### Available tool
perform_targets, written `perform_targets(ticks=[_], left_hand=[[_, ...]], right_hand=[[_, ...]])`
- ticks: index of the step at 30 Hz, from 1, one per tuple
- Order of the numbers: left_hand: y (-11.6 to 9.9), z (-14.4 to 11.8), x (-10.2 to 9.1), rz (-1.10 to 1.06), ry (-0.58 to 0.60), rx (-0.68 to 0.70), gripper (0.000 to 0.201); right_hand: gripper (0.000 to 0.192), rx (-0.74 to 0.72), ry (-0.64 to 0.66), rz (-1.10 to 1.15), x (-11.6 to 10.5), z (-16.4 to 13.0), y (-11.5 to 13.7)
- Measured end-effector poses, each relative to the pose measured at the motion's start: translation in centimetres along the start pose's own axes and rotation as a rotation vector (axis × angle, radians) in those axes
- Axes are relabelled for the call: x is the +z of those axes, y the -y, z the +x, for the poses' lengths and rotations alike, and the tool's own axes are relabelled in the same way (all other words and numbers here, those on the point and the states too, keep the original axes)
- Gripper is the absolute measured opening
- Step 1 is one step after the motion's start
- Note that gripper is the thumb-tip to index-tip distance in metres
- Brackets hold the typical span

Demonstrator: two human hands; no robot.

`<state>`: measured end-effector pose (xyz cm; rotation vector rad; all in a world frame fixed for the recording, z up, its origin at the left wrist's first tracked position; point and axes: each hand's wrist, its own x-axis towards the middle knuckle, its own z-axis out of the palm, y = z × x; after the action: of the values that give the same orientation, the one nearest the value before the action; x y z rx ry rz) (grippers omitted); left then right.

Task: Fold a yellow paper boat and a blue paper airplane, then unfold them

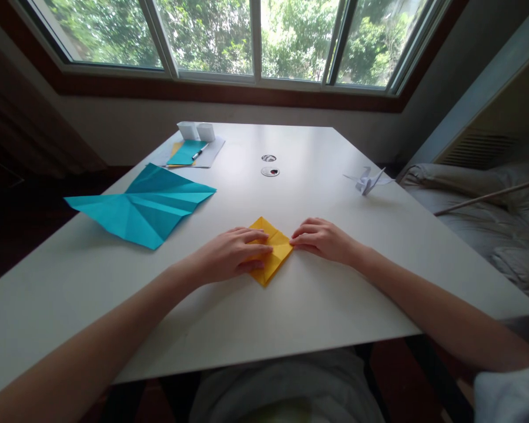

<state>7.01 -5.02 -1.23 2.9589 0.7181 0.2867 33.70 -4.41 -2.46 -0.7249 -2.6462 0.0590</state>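
folded paper (271, 249) on table (326, 294) near front edge, ctr | left hand (229, 255) on its left half, right hand (324, 239) at right corner | big creased sheet (143, 205) left | paper crane (367, 180) far right | pen+papers (194, 154) back left | grommets (270, 165) behind ctr

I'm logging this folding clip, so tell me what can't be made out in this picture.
Head view only:
- Left part of the yellow paper: covered by the left hand.
- Its right corner: under the right hand fingertips.
- Sheets under the small teal paper: far off, too small.
- White paper crane: folds too small.
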Motion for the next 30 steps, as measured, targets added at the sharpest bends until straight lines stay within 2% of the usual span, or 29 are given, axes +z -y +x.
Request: perform_targets(ticks=[6,15,22,30], left_hand=[[-0.1,0.0,0.0,-0.028,0.019,0.04,0.025],[-0.9,0.4,-0.1,-0.112,0.002,-0.019,0.024],[-1.8,0.9,1.3,-0.076,-0.101,-0.195,0.029],[-1.4,0.9,2.0,-0.188,-0.14,-0.248,0.026]], right_hand=[[0.025,-0.047,0.024,-0.101,-0.1,0.0,0.1],[0.026,-0.097,0.05,-0.196,-0.2,0.1,0.4],[0.024,-0.102,0.037,-0.19,-0.1,0.2,0.4],[0.022,-0.065,0.041,-0.151,-0.1,0.2,0.5]])
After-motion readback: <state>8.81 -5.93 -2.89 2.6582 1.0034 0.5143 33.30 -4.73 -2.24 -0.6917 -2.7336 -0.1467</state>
